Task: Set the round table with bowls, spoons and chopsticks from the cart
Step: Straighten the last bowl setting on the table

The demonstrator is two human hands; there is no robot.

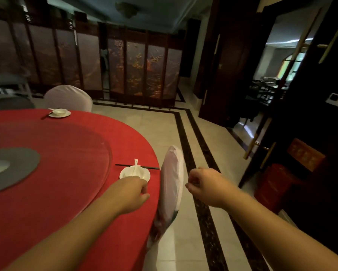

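Note:
A round table [66, 192] with a red cloth fills the left. Near its right edge lies a white plate [129, 173] bearing a white bowl [142, 176] and a white spoon [135, 165], with dark chopsticks [125, 165] lying just behind it. My left hand [134, 190] grips the near rim of this plate. My right hand [201, 184] hovers over the floor to the right of the table, its fingers curled and holding nothing. A second setting [59, 112] of plate, bowl and spoon with chopsticks [45, 116] beside it sits at the far edge.
A glass turntable [76, 145] with a grey centre covers the table's middle. One white-covered chair [172, 184] stands at the table's right edge between my hands, another chair [68, 97] at the far side. Folding screens line the back; a doorway opens at right.

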